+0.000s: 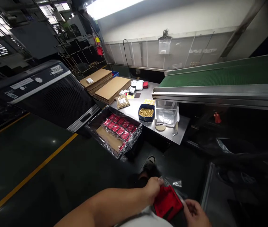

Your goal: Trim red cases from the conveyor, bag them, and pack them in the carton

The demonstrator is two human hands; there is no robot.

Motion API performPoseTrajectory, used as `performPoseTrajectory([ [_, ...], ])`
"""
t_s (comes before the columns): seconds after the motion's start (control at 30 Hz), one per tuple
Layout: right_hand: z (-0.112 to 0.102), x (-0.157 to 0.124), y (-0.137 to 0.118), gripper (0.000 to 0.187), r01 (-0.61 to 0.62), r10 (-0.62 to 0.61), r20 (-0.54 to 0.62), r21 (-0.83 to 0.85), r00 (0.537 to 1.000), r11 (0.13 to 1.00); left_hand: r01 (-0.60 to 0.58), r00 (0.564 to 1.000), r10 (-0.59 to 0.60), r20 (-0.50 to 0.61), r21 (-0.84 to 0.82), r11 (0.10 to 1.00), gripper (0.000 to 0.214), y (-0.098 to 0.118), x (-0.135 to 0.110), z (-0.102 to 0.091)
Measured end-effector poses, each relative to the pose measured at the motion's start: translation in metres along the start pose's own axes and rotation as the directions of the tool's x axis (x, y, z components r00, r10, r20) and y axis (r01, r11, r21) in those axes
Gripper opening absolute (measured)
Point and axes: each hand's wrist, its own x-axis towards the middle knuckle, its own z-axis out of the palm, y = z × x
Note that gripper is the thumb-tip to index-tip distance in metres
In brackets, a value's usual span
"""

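Note:
Close to my body, a red plastic part [167,201] with raised edges and a dark slot is held between my hands. My left hand [153,189] is closed at its upper left edge, where a clear plastic bag [176,183] bunches by the fingers. My right hand [194,212] has its fingers curled and its thumb against the right edge of the bag and part. How far the part sits inside the bag I cannot tell.
A bin [107,138] lined with dark plastic holds several bagged red parts. The metal table [134,108] carries cardboard stacks [112,90], a blue tray of brass pieces [146,113] and a clear container [167,116]. A green conveyor [223,75] slopes at right; a black machine [53,94] stands left.

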Motion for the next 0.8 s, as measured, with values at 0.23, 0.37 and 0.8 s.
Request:
performPoseTrajectory([
  [0.23, -0.035, -0.005, -0.046, 0.034, 0.046, -0.133, 0.338, 0.252, 0.932, 0.967, 0.035, 0.973, -0.031, 0.227, -0.015, 0.999, 0.025, 0.0, 0.0, -0.012],
  [0.37, -0.042, -0.017, -0.055, 0.029, 0.15, -0.185, 0.465, 0.112, 0.866, 0.982, 0.045, 0.951, -0.038, 0.307, -0.016, 0.999, 0.047, 0.012, -0.001, -0.017],
  [0.8, -0.028, 0.012, -0.108, 0.026, 0.365, -0.258, 0.485, -0.139, 0.835, 0.921, 0.025, 0.986, -0.06, 0.153, 0.222, 0.975, 0.04, 0.076, 0.022, -0.017],
])
